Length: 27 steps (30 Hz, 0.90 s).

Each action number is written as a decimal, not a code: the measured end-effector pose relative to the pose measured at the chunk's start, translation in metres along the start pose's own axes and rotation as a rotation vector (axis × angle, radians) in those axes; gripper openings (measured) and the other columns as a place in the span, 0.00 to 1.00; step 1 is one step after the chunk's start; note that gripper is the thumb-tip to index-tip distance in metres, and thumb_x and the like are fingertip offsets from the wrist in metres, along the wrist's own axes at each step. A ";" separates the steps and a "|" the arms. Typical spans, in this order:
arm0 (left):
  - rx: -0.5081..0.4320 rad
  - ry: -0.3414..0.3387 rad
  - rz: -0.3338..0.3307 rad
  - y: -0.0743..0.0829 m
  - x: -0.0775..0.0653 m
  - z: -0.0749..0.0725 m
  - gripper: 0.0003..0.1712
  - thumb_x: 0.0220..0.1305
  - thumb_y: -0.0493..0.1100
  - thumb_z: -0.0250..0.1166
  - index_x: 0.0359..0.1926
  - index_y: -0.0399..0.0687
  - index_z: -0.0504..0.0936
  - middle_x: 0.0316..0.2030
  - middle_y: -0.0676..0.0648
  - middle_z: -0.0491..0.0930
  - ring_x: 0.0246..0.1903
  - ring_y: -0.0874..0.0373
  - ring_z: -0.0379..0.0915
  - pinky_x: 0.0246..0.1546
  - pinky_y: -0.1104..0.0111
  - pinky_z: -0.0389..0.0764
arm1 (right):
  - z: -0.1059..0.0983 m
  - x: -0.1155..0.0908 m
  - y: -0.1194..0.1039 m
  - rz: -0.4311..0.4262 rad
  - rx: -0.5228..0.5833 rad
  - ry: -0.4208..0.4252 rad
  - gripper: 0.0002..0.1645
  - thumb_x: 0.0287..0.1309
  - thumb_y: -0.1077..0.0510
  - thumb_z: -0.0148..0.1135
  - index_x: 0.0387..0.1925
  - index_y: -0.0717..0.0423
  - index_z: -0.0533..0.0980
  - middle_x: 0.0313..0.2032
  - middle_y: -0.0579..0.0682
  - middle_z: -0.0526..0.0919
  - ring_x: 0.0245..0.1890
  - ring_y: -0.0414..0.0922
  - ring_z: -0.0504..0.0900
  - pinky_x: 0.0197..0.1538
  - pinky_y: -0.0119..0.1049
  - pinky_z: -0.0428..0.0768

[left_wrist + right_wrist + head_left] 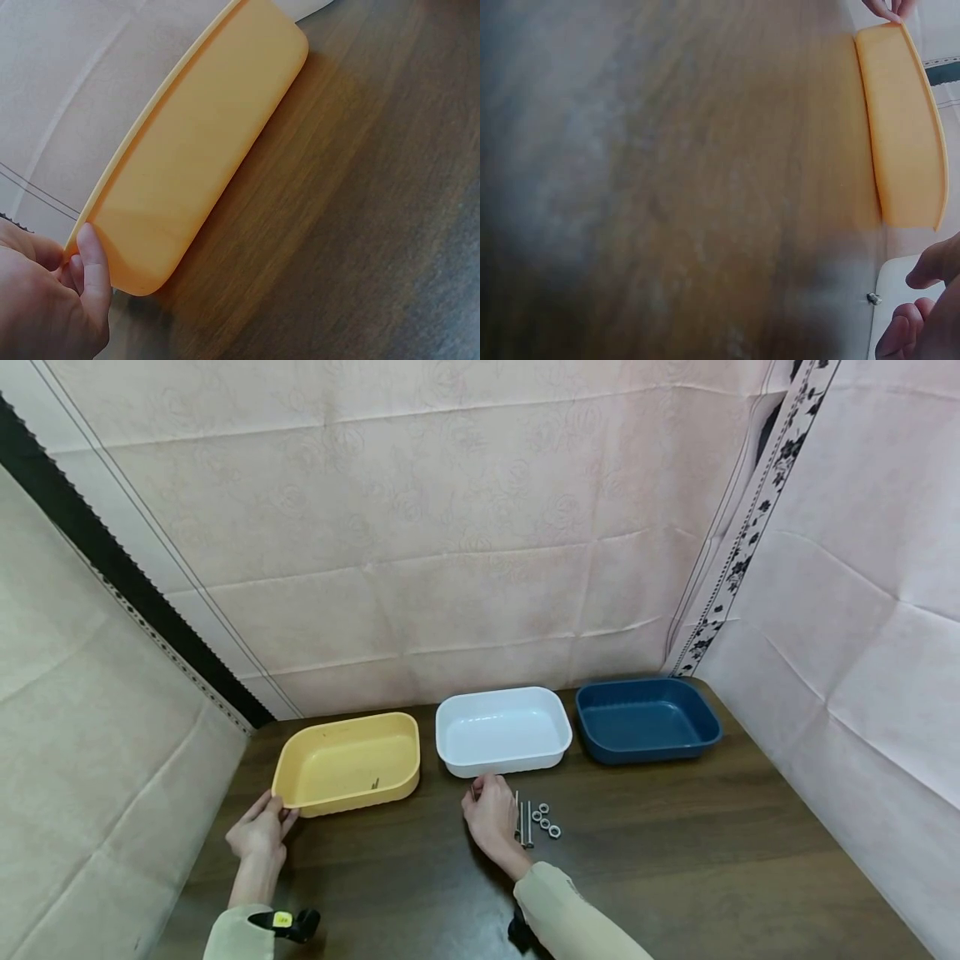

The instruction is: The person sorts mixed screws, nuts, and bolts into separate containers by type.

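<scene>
My left hand pinches the near left corner of the yellow tray; in the left wrist view the thumb and fingers grip its rim. Two small dark screws lie inside that tray. My right hand, fingers curled, is just in front of the white tray. A small screw seems to be at its fingertips, mostly hidden. In the right wrist view a small metal piece shows beside the thumb. Several long bolts and several nuts lie right of this hand.
A dark blue tray stands at the back right, beside the white one. All three trays line the back of the brown wooden table. Pale cloth walls enclose the table behind and at both sides.
</scene>
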<state>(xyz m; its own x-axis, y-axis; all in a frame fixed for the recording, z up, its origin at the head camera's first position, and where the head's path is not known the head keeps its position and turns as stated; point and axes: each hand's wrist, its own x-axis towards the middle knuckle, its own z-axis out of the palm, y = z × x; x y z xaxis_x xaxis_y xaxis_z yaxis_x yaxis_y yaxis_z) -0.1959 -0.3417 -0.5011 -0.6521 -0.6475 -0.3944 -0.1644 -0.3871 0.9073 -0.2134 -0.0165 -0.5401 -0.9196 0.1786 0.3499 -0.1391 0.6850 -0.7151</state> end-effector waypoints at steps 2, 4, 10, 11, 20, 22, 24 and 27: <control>0.002 -0.001 -0.001 0.000 0.001 0.000 0.28 0.70 0.36 0.61 0.70 0.43 0.71 0.58 0.43 0.72 0.34 0.66 0.82 0.39 0.74 0.85 | 0.001 0.001 0.000 0.014 -0.006 -0.007 0.09 0.50 0.63 0.72 0.29 0.53 0.77 0.29 0.48 0.76 0.30 0.49 0.79 0.29 0.44 0.79; -0.006 0.006 -0.007 -0.001 0.001 0.000 0.28 0.70 0.36 0.61 0.70 0.43 0.71 0.56 0.44 0.73 0.35 0.65 0.82 0.39 0.74 0.85 | 0.002 0.001 0.001 0.030 -0.013 -0.017 0.09 0.50 0.63 0.72 0.30 0.54 0.77 0.29 0.48 0.76 0.30 0.50 0.79 0.30 0.44 0.80; -0.001 0.016 -0.006 -0.002 0.002 -0.001 0.28 0.70 0.36 0.61 0.69 0.44 0.72 0.49 0.49 0.74 0.36 0.65 0.82 0.39 0.73 0.85 | 0.004 0.001 0.003 0.072 -0.038 -0.028 0.10 0.51 0.61 0.73 0.32 0.56 0.77 0.30 0.49 0.76 0.31 0.51 0.79 0.29 0.45 0.80; 0.002 0.014 -0.003 -0.002 0.001 -0.001 0.28 0.70 0.36 0.61 0.70 0.43 0.72 0.49 0.48 0.74 0.36 0.65 0.81 0.39 0.73 0.85 | 0.006 0.002 0.003 0.073 -0.047 -0.025 0.10 0.50 0.61 0.73 0.32 0.56 0.78 0.30 0.49 0.76 0.31 0.51 0.79 0.29 0.46 0.80; 0.014 0.013 -0.005 -0.002 -0.001 -0.001 0.27 0.70 0.36 0.61 0.69 0.43 0.72 0.47 0.49 0.75 0.33 0.66 0.81 0.39 0.73 0.85 | 0.016 0.004 0.005 0.102 -0.117 -0.030 0.10 0.50 0.59 0.73 0.31 0.54 0.78 0.29 0.49 0.77 0.32 0.52 0.80 0.28 0.48 0.80; 0.009 0.019 -0.002 -0.002 -0.001 -0.001 0.27 0.70 0.36 0.61 0.69 0.43 0.72 0.46 0.49 0.76 0.32 0.66 0.81 0.39 0.73 0.85 | 0.016 0.006 0.004 0.101 -0.127 -0.042 0.09 0.50 0.59 0.73 0.30 0.54 0.78 0.29 0.49 0.78 0.31 0.52 0.80 0.28 0.48 0.80; 0.022 0.014 0.008 -0.002 -0.001 -0.001 0.28 0.70 0.37 0.61 0.69 0.43 0.72 0.48 0.48 0.76 0.33 0.66 0.81 0.39 0.73 0.85 | 0.016 0.008 0.004 0.088 -0.141 -0.058 0.07 0.51 0.60 0.72 0.29 0.54 0.79 0.28 0.49 0.78 0.30 0.52 0.81 0.27 0.48 0.80; 0.029 0.012 0.013 -0.001 0.000 0.000 0.28 0.71 0.37 0.61 0.70 0.43 0.71 0.52 0.46 0.74 0.34 0.66 0.81 0.40 0.74 0.85 | 0.015 0.011 0.004 0.059 -0.166 -0.085 0.04 0.53 0.62 0.68 0.28 0.55 0.79 0.27 0.50 0.80 0.28 0.52 0.81 0.25 0.47 0.80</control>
<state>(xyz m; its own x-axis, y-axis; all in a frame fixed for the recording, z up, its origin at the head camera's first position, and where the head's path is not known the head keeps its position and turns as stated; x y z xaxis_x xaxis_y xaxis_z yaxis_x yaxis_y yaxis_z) -0.1956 -0.3408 -0.5022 -0.6453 -0.6601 -0.3845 -0.1774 -0.3600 0.9159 -0.2293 -0.0221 -0.5480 -0.9532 0.1664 0.2526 -0.0279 0.7831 -0.6212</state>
